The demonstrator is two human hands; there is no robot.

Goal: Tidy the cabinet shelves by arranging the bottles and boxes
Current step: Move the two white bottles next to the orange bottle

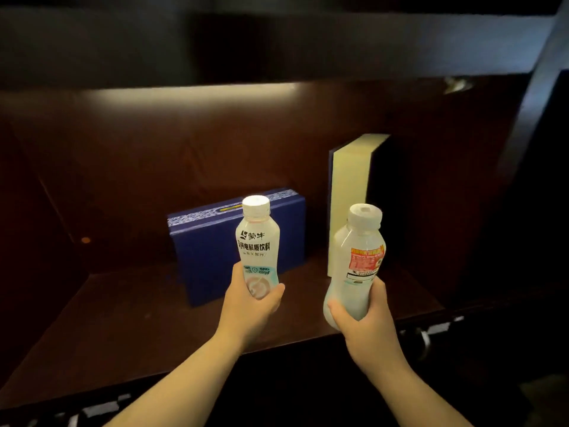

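- Left hand (251, 306): fingers wrapped round the base of a white bottle with black lettering (258, 246), held upright above the dark wooden shelf (123, 328)
- Right hand (360, 318): clenched on the lower part of a white bottle with red label (358, 260), tilted slightly
- Blue box (209, 257): stands on shelf, behind left bottle
- Cream-fronted box (349, 192): upright, behind right bottle

You're at a dark wood cabinet (400, 50), looks like home or office storage, can't tell which. Cues: deep shelf (138, 318) lit by a strip above, blue gift box (209, 251) and cream box (348, 195) standing on it, metal pull (425, 337) at the front edge.
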